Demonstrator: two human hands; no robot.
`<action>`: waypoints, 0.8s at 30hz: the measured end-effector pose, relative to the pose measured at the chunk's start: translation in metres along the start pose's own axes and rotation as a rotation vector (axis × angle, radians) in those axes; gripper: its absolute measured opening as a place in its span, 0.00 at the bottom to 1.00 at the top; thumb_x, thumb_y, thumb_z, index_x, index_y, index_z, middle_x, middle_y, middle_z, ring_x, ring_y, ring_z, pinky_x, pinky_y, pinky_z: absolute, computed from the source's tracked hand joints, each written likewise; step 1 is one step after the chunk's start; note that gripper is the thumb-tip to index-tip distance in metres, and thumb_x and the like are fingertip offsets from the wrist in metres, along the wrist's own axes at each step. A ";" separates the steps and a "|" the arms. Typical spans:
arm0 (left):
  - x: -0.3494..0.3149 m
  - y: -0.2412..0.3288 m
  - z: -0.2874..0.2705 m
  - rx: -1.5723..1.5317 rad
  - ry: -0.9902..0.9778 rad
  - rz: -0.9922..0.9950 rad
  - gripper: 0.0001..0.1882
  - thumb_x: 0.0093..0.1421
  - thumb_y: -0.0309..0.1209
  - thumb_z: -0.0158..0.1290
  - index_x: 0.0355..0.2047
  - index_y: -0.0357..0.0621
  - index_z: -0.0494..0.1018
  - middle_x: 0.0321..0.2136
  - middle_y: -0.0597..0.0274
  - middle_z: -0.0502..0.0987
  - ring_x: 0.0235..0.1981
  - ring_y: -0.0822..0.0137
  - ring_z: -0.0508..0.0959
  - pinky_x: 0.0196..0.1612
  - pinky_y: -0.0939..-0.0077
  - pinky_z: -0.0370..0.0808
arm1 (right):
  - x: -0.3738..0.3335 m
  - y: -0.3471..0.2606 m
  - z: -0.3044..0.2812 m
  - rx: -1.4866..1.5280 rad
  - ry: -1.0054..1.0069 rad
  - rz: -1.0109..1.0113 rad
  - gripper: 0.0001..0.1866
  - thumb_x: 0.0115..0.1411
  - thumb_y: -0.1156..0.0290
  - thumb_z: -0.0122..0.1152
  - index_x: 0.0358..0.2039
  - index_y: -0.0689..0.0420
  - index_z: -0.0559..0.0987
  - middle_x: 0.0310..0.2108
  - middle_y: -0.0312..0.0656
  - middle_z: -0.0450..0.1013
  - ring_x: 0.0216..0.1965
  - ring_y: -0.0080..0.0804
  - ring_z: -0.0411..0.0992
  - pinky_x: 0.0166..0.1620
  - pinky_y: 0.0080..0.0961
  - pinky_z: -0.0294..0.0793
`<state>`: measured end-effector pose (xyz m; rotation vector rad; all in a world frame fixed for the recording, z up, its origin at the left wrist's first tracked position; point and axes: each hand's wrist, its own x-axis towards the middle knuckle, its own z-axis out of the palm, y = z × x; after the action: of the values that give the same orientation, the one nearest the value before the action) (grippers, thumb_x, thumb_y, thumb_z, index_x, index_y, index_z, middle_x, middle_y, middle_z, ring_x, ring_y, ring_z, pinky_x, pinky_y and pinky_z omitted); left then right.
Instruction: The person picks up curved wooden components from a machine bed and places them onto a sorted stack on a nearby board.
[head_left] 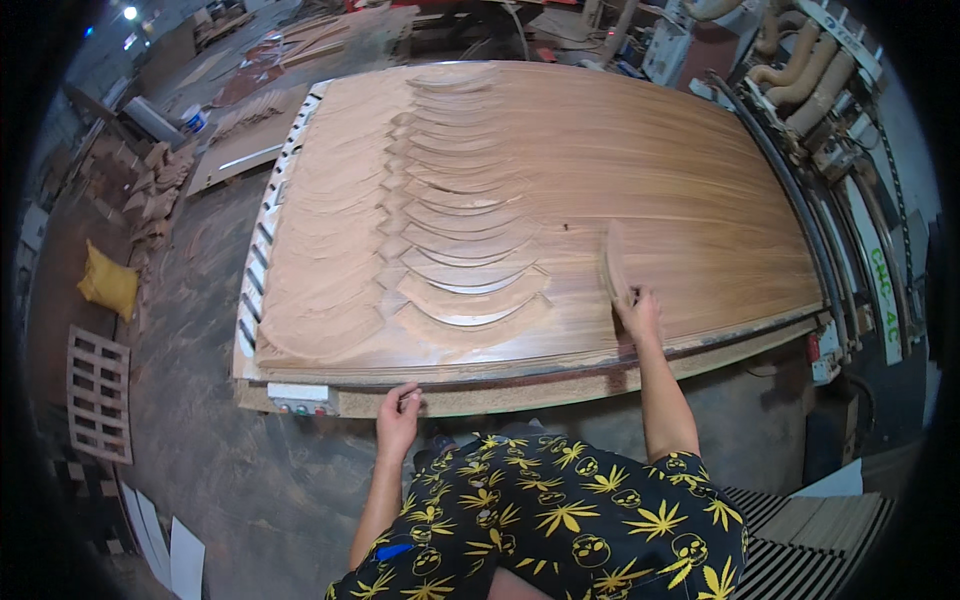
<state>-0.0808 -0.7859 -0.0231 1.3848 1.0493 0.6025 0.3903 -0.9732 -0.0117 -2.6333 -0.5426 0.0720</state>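
My right hand [642, 312] grips the lower end of a thin curved wooden piece [613, 262], which stands raised over the wood-grain panel [690, 200] and looks blurred. My left hand [399, 412] is by the near edge of the table, right of a small control box with buttons [303, 399]. Its fingers are curled in toward the thumb; whether anything is between them I cannot make out. Left of my right hand, a column of curved cuts [470, 225] runs across the panel from near to far. Two curved pieces [475, 318] lie nearest me, dusted with sawdust.
Thick sawdust [330, 200] covers the panel's left part. A machine gantry with hoses [810, 80] stands along the right side. On the floor at left are a yellow sack [108, 281], a slatted pallet [99, 393] and wood offcuts [158, 195]. Stacked strips [810, 540] lie at lower right.
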 end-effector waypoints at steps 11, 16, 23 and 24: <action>-0.030 -0.006 -0.022 0.086 0.183 -0.067 0.14 0.65 0.28 0.54 0.49 0.34 0.75 0.42 0.55 0.81 0.39 0.71 0.80 0.45 0.77 0.76 | -0.019 -0.175 0.082 -0.099 -0.145 -0.841 0.23 0.57 0.54 0.61 0.51 0.50 0.77 0.54 0.40 0.72 0.58 0.41 0.65 0.60 0.50 0.59; -0.046 -0.017 -0.035 0.038 0.260 -0.060 0.14 0.65 0.28 0.53 0.49 0.34 0.75 0.43 0.56 0.81 0.40 0.72 0.80 0.45 0.78 0.76 | -0.022 -0.200 0.112 -0.143 -0.122 -0.851 0.21 0.58 0.54 0.60 0.49 0.48 0.77 0.52 0.38 0.72 0.57 0.38 0.66 0.58 0.50 0.60; -0.045 -0.022 -0.034 0.006 0.271 -0.068 0.14 0.65 0.28 0.54 0.49 0.34 0.75 0.40 0.57 0.82 0.38 0.74 0.79 0.43 0.79 0.76 | -0.011 -0.216 0.108 -0.266 -0.236 -0.855 0.28 0.51 0.48 0.68 0.48 0.50 0.76 0.50 0.37 0.71 0.57 0.39 0.66 0.58 0.56 0.60; -0.043 -0.020 -0.032 0.019 0.267 -0.067 0.14 0.65 0.29 0.54 0.49 0.34 0.75 0.40 0.57 0.81 0.37 0.74 0.79 0.43 0.79 0.76 | -0.008 -0.217 0.112 -0.285 -0.234 -0.851 0.30 0.49 0.47 0.69 0.48 0.51 0.75 0.51 0.37 0.71 0.57 0.39 0.66 0.58 0.57 0.59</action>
<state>-0.1324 -0.8100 -0.0279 1.3039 1.3116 0.7434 0.2889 -0.7517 -0.0174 -2.4259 -1.8080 0.0370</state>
